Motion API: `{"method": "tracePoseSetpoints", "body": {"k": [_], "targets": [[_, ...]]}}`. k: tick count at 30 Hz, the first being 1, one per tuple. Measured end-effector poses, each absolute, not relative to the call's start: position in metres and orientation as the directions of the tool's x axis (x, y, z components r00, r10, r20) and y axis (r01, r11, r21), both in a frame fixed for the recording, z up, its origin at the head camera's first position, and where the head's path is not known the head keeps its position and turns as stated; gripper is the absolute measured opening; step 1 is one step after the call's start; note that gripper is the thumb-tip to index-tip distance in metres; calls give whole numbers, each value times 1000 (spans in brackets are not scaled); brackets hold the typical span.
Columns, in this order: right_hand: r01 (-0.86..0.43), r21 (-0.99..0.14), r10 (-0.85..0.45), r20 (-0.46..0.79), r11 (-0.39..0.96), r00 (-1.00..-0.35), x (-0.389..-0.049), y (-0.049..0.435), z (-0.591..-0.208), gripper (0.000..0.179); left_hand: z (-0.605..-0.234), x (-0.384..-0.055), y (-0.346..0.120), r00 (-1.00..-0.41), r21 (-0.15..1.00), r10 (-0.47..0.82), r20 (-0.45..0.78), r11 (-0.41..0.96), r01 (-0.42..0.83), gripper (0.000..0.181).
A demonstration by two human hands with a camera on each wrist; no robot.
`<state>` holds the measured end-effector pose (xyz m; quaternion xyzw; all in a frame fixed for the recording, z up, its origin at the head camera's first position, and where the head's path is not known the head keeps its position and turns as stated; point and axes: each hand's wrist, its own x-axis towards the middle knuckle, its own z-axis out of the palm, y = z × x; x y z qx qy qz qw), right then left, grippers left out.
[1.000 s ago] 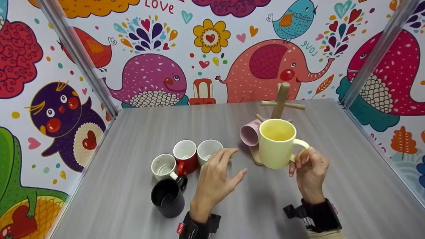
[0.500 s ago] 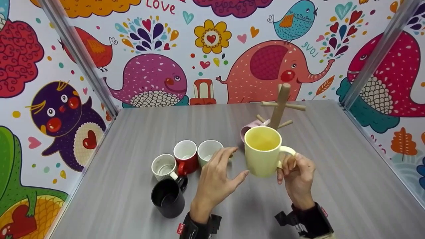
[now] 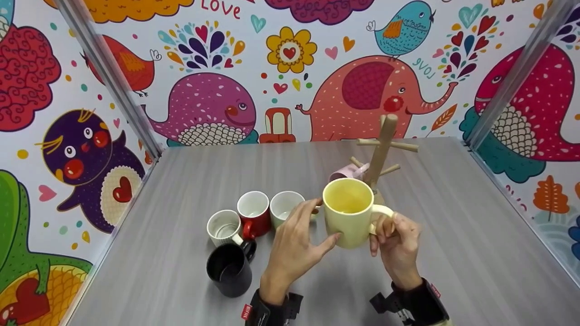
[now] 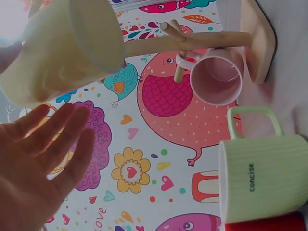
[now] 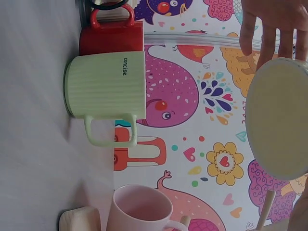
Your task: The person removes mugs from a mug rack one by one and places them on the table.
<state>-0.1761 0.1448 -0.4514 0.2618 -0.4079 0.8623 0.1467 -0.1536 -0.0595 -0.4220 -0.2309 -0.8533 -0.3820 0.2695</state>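
Observation:
My right hand (image 3: pixel 399 248) pinches the handle of a pale yellow mug (image 3: pixel 348 222) and holds it upright above the table. On the mug's other side is my left hand (image 3: pixel 293 249), fingers extended and thumb spread, with the thumb tip right at the mug's lower wall. The left wrist view shows those fingers (image 4: pixel 62 125) straight, close to the tilted-looking mug. Behind the yellow mug stands a wooden mug tree (image 3: pixel 382 149). From one of its lower pegs a pink mug (image 4: pixel 216 77) hangs by its handle; the yellow mug partly covers it in the head view.
Left of my left hand several mugs stand close together: a pale green one (image 5: pixel 106 84) marked "concise", a red one (image 3: pixel 257 222), a white ribbed one (image 3: pixel 223 230) and a black one (image 3: pixel 230 274). Cartoon-printed walls (image 3: pixel 217 108) enclose the grey table (image 3: pixel 149 253).
My right hand has brought the yellow mug left and toward me, away from the mug tree, up to my left hand. The left hand has barely moved.

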Motion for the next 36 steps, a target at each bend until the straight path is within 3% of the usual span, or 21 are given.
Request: {"method": "tracePoseSetpoints", "body": {"k": [15, 27, 36], "targets": [[-425, -649, -31, 568, -631, -822, -173, 140, -454, 40, -424, -155, -59, -772, 558, 185, 607, 593, 581, 78], [-435, -612, -140, 669, -660, -730, -177, 135, -460, 35, -427, -155, -58, -767, 636, 188, 613, 459, 620, 95], [-433, -601, -175, 696, -672, -696, -178, 136, -466, 31, -425, -154, -57, -768, 646, 160, 620, 450, 616, 93]]}}
